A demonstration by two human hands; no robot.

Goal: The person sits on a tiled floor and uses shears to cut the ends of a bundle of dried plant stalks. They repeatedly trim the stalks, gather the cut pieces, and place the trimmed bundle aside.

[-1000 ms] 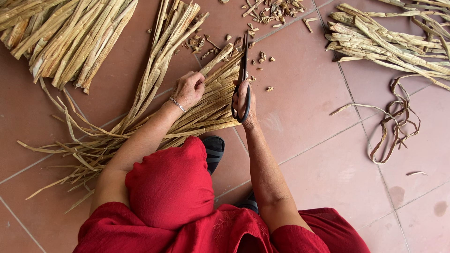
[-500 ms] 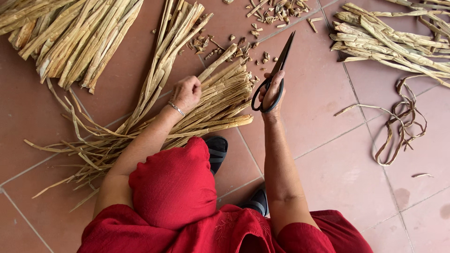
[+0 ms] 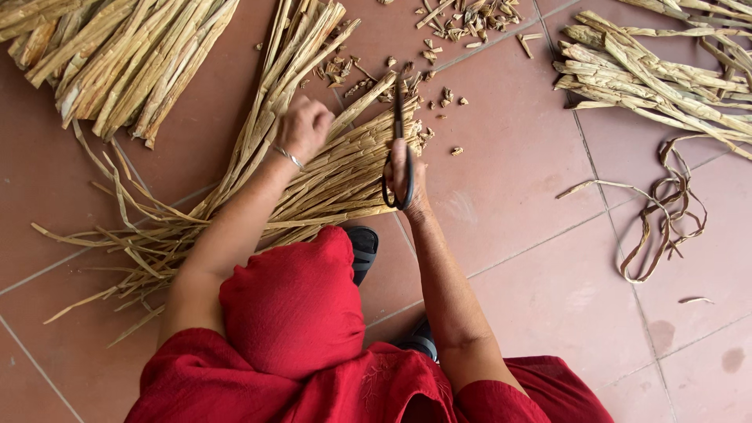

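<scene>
My left hand (image 3: pixel 301 129) is closed on a bundle of dried straw-coloured stalks (image 3: pixel 333 168) that fans out across the tiled floor. My right hand (image 3: pixel 407 176) grips black scissors (image 3: pixel 399 141) by their loop handles, blades pointing away from me. The blades lie at the cut ends of the bundle. Short cut-off bits (image 3: pixel 442 98) are scattered on the tiles beyond the blade tips. My red clothing and raised knee (image 3: pixel 294 305) fill the lower part of the view.
A thick pile of dried stalks (image 3: pixel 117 55) lies at the upper left, another pile (image 3: pixel 658 70) at the upper right. A loose coil of dried strips (image 3: pixel 666 204) lies on the tiles to the right. A dark sandal (image 3: pixel 362 247) shows beside my knee.
My right hand swung the scissors from a rightward tilt out over the tiles back left to the cut ends of the bundle. My left hand kept its hold on the stalks.
</scene>
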